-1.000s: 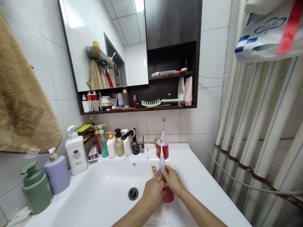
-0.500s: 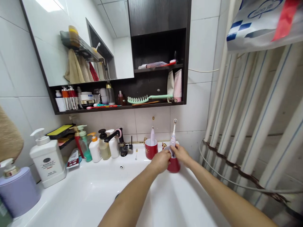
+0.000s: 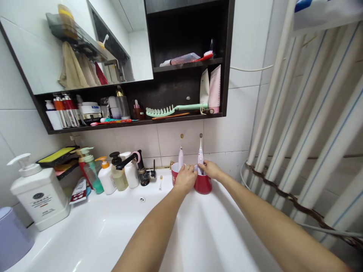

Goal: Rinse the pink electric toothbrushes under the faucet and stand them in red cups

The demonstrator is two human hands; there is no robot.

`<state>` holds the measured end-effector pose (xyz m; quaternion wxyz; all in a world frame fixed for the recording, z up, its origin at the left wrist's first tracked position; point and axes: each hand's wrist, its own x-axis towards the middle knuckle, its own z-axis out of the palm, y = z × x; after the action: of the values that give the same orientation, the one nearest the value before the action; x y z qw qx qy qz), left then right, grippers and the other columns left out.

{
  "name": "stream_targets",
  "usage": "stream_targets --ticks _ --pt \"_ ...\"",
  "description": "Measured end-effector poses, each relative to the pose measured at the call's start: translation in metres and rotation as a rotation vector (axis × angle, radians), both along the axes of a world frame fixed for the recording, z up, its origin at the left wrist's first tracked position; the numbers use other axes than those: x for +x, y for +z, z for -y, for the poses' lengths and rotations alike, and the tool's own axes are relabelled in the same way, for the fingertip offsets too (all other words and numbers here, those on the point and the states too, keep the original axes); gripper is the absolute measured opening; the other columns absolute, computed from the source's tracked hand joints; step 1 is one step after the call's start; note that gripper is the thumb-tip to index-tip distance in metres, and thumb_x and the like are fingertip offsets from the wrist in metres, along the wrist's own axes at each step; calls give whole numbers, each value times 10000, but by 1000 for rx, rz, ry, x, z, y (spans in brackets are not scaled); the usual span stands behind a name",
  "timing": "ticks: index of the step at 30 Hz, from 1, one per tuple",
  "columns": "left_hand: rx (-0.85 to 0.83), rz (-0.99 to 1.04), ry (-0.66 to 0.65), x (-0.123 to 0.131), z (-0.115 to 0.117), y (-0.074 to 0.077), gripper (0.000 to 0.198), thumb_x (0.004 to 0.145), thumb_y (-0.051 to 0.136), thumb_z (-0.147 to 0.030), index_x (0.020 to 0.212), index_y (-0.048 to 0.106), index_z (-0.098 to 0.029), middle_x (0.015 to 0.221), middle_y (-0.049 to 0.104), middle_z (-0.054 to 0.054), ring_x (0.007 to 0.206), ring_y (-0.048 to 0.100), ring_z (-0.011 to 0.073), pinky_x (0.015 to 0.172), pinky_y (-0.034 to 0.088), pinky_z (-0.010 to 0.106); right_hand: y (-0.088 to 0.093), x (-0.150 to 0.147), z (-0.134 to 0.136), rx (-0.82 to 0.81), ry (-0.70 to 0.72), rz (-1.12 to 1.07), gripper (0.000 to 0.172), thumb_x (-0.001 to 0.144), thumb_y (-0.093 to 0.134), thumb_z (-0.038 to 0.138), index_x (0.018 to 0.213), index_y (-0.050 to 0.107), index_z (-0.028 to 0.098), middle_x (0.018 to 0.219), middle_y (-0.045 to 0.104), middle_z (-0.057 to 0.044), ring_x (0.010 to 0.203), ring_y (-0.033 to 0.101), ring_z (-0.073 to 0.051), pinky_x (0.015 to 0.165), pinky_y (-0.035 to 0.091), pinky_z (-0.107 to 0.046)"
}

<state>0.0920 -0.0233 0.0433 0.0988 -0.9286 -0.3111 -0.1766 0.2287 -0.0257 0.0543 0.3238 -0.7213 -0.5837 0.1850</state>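
Observation:
Two red cups stand side by side on the back ledge of the sink. The right red cup (image 3: 203,185) has a pale electric toothbrush (image 3: 200,155) standing upright in it. My right hand (image 3: 212,169) reaches over that cup's rim, its fingers closed at the toothbrush handle. My left hand (image 3: 186,179) is bent at the cup's left side, in the gap between the cups, and its fingertips are partly hidden. Behind it, the left red cup (image 3: 174,174) is half covered and holds another electric toothbrush (image 3: 180,158).
A black faucet (image 3: 143,172) and several pump bottles (image 3: 107,176) line the ledge to the left. Overhead is a dark cabinet shelf (image 3: 170,120) with a green hairbrush (image 3: 161,111). Wrapped pipes (image 3: 283,124) run along the right wall. The white basin (image 3: 113,234) lies below.
My hands have brought the right cup and its toothbrush leftward, closer to the left cup. The view has also shifted.

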Motion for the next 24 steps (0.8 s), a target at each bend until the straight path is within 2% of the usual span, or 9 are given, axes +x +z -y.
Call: stream_targets --ticks 4,7,11,16,18,20,24 --pt "-8 93 199 -17 -1 0 326 699 335 -112 1017 407 -122 1033 438 97 963 354 194 827 236 321 3 -4 7 -27 15 -16 251 757 386 273 968 454 156 981 492 -41 817 496 -137 692 416 -333" --pt "-113 79 320 -30 -3 3 276 671 411 -168 929 478 -100 938 499 111 933 387 212 806 262 323 3 -8 14 -24 -5 -27 257 756 390 274 972 449 149 976 494 -41 813 499 -138 686 418 -334" --pt "-175 55 316 -40 2 6 191 650 452 -189 806 538 -118 837 544 93 868 440 202 733 321 296 4 -10 23 28 -35 -16 258 753 395 274 971 450 146 970 496 -41 811 500 -138 684 419 -334" --pt "-191 65 298 -59 29 5 161 648 455 -203 773 545 -158 839 543 52 840 454 173 685 343 262 12 -17 40 166 -124 17 269 746 404 274 980 444 147 1006 478 -57 873 473 -162 737 382 -373" --pt "-197 72 289 -72 44 0 161 642 457 -208 767 548 -160 831 543 44 829 456 165 683 343 252 10 -33 52 256 -148 32 280 741 396 250 997 436 145 1065 439 -91 983 399 -206 822 300 -409" --pt "-219 91 280 -87 60 -9 168 637 454 -202 769 550 -161 831 541 37 825 454 161 695 337 252 2 -58 67 340 -113 43 297 726 381 220 1010 433 151 1104 415 -105 1059 322 -218 887 221 -380" --pt "-277 153 256 -112 93 -33 227 640 403 -164 816 546 -170 848 539 31 831 447 162 723 326 261 -31 -118 94 328 76 12 361 631 475 267 973 471 152 1005 522 -78 929 464 -192 795 341 -272"
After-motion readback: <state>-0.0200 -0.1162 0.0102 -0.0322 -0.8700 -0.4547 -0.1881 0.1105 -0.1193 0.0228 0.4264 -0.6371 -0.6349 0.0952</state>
